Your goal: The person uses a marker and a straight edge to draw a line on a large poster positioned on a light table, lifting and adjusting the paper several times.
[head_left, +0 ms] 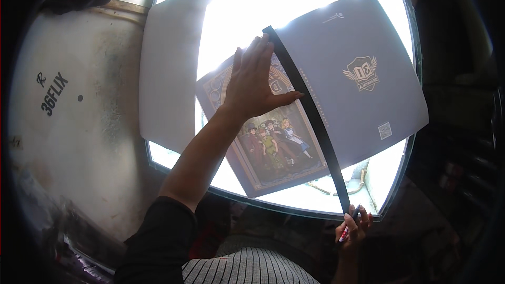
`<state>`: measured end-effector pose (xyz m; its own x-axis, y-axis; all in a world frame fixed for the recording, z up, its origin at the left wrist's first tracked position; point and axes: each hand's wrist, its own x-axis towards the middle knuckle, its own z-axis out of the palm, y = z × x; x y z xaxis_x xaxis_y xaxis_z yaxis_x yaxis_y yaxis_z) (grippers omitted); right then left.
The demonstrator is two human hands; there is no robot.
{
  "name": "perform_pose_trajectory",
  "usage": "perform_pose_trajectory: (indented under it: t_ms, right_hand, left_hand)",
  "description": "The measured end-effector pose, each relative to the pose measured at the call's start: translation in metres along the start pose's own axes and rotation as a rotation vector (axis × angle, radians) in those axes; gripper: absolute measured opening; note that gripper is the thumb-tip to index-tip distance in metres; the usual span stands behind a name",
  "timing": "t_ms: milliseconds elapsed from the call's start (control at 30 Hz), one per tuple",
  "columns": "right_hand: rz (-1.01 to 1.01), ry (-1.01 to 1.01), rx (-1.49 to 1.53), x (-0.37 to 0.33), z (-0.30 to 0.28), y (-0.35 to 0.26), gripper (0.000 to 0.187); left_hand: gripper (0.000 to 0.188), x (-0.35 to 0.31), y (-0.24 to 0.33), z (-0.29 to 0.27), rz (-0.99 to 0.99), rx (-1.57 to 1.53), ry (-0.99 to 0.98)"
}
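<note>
Lining up the black strip (312, 105) seems in hand: left hand (250, 88), fingers spread, presses the printed sheet (363, 37); right hand (356, 227) pinches a slim tool (344, 234). Next calls for steadying the strip's near end.

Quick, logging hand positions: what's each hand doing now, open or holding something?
Left hand: open, spread over the printed cover.
Right hand: closed, holding a slim red-and-dark object.
</note>
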<state>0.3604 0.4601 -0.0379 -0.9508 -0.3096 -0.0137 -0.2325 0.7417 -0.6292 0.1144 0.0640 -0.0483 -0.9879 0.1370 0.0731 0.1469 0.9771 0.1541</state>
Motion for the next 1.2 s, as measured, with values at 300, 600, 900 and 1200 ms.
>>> perform_pose_trajectory:
  t_ms: [300, 600, 900, 1200]
  right_hand:
    - [0.004, -0.009, -0.027, 0.0, -0.004, -0.001, 0.041]
    - [0.042, 0.106, 0.207, 0.066, -0.028, 0.012, 0.03]
    - [-0.239, 0.142, 0.533, 0.396, 0.062, -0.095, 0.015]
    - [-0.22, 0.043, 0.433, 0.389, 0.053, -0.093, 0.015]
  left_hand:
    - [0.127, 0.001, 0.0, 0.002, -0.008, 0.01, -0.017]
    - [0.136, 0.009, 0.017, -0.025, -0.141, -0.026, -0.218]
    - [0.137, 0.012, 0.022, -0.036, -0.228, -0.133, -0.25]
    - [0.14, 0.008, 0.024, -0.028, -0.21, -0.138, -0.238]
